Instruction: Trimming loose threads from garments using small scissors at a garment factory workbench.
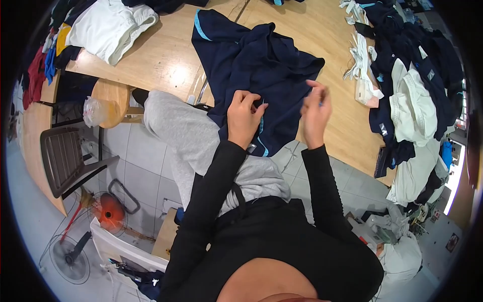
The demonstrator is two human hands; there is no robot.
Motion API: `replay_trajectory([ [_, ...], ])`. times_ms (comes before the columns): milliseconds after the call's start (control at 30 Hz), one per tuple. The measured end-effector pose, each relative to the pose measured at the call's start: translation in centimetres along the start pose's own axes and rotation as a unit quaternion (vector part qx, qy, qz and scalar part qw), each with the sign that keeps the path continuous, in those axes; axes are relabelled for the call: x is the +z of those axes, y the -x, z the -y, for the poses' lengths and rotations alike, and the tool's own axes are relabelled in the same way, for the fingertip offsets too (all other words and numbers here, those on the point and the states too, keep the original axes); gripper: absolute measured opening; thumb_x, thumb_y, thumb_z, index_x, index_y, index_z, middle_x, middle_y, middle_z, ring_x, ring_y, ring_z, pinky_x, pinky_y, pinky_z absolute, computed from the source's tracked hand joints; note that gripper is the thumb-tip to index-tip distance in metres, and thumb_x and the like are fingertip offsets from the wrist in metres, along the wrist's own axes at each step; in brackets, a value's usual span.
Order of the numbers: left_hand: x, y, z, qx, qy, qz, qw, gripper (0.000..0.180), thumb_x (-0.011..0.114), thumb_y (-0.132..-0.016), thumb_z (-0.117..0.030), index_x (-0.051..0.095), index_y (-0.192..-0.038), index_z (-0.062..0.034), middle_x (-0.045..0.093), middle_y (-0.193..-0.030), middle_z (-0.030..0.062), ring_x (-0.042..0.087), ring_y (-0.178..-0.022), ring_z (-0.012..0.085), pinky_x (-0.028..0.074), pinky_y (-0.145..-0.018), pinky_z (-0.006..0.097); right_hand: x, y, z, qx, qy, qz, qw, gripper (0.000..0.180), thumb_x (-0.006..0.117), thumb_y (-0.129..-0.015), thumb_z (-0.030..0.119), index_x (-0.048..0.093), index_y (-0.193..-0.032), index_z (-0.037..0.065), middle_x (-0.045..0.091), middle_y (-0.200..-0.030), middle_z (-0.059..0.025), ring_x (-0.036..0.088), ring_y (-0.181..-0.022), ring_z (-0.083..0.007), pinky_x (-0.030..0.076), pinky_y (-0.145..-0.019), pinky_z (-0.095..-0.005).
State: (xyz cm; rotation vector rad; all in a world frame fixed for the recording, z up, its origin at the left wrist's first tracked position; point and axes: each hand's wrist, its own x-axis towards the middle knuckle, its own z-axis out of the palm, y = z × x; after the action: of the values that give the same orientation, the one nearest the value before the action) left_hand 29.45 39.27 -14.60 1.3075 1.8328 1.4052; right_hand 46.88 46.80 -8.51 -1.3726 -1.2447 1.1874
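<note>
A dark navy garment (256, 70) with light blue trim lies spread on the wooden table (166, 60), its lower edge hanging over the table's front. My left hand (245, 118) rests on that lower edge with its fingers curled, pinching the fabric beside the light blue seam. My right hand (316, 113) is raised just above the garment's right edge, fingers pinched together on something small that I cannot make out. Both arms wear black sleeves. My grey-trousered knee (181, 126) is lifted under the table edge.
A heap of navy and white clothes (417, 95) fills the table's right side. A folded white garment (110, 30) and coloured clothes lie far left. A round wooden stool (113, 100), a brown chair (63, 161) and floor fans (108, 211) stand left on the tiled floor.
</note>
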Motion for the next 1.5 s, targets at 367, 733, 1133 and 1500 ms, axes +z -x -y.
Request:
replay_trajectory([
  [367,-0.8,-0.1,0.2,0.012,0.05,0.05,0.997,0.009,0.075,-0.093,0.001,0.069,-0.099,0.001,0.066,-0.101,0.0162,0.072,-0.084,0.0348,0.057,-0.075,0.04,-0.1,4.0,-1.7,-0.204,0.402,0.115,0.885,0.026,0.08,-0.094,0.014,0.065,-0.111,0.002,0.071,-0.095,-0.0132,0.069,-0.081,-0.037,0.051,-0.071,-0.0471],
  [733,-1.8,-0.1,0.0,-0.029,0.102,0.085,0.991,0.007,0.074,-0.099,0.0,0.068,-0.103,0.0019,0.071,-0.11,0.0126,0.075,-0.088,0.0222,0.06,-0.079,0.032,2.1,3.0,-2.0,-0.341,0.4,0.14,0.839,0.025,0.082,-0.089,0.009,0.07,-0.111,0.002,0.069,-0.096,-0.0094,0.065,-0.083,-0.0312,0.043,-0.071,-0.0414],
  [1133,-1.3,-0.2,-0.2,0.007,0.013,0.075,0.997,0.005,0.072,-0.1,0.001,0.067,-0.102,0.0006,0.069,-0.094,0.0105,0.073,-0.08,0.0204,0.057,-0.074,0.03,2.6,3.4,-2.2,-0.282,0.359,0.044,0.888,0.024,0.081,-0.092,0.01,0.069,-0.11,0.002,0.071,-0.098,-0.0132,0.069,-0.084,-0.034,0.051,-0.071,-0.0424],
  [1500,-22.7,4.5,4.7,-0.09,-0.004,-0.394,0.915,0.04,0.056,-0.103,0.005,0.054,-0.142,-0.0017,0.063,-0.137,0.0168,0.068,-0.111,0.0247,0.052,-0.1,0.035,-7.8,-1.0,-2.2,-0.135,0.268,-0.124,0.946,0.025,0.082,-0.099,0.018,0.066,-0.108,0.001,0.071,-0.088,-0.0048,0.063,-0.079,-0.0126,0.052,-0.071,-0.0313],
])
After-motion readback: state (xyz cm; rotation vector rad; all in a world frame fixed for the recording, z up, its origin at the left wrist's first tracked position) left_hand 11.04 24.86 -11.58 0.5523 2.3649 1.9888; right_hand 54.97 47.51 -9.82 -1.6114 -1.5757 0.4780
